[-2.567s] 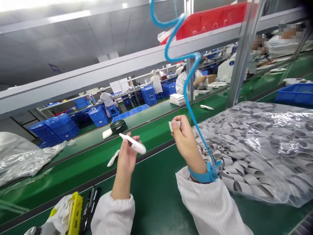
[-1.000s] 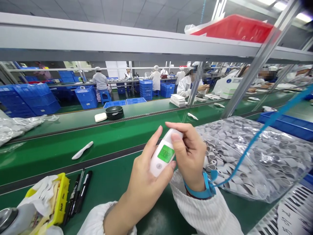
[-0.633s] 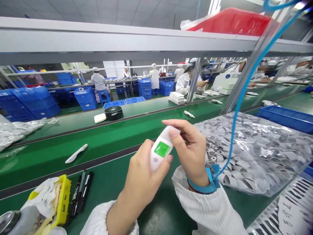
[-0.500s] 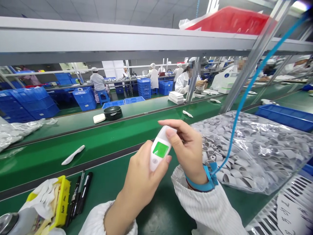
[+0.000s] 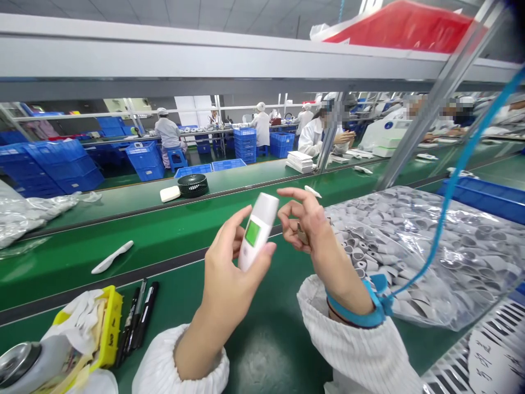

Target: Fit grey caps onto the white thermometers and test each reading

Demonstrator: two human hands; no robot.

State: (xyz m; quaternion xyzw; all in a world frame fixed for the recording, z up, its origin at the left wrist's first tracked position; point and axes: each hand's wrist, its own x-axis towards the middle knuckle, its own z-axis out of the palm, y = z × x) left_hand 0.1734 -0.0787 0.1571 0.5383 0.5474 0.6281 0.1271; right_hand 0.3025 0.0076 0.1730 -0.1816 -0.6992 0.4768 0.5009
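My left hand (image 5: 232, 268) is closed around a white handheld thermometer (image 5: 259, 230) with a lit green screen, holding it tilted above the green bench. Just right of its upper end is my right hand (image 5: 309, 224), apart from it. The index finger there points out while the other fingers curl around a small brownish-grey piece (image 5: 302, 234), mostly hidden and too little seen to name. A blue wrist strap (image 5: 356, 312) with a cord circles my right wrist.
To the right lies a clear bag of grey-white curved caps (image 5: 394, 241). A conveyor belt (image 5: 164, 230) carries a white thermometer-like part (image 5: 112, 257). At left are a yellow bin (image 5: 110, 328), black pens (image 5: 143, 314) and a bottle (image 5: 41, 361). A shelf (image 5: 205, 57) spans overhead; co-workers sit beyond.
My right hand has come off the thermometer and moved right. My left hand has turned the thermometer more upright, its screen now angled to the left.
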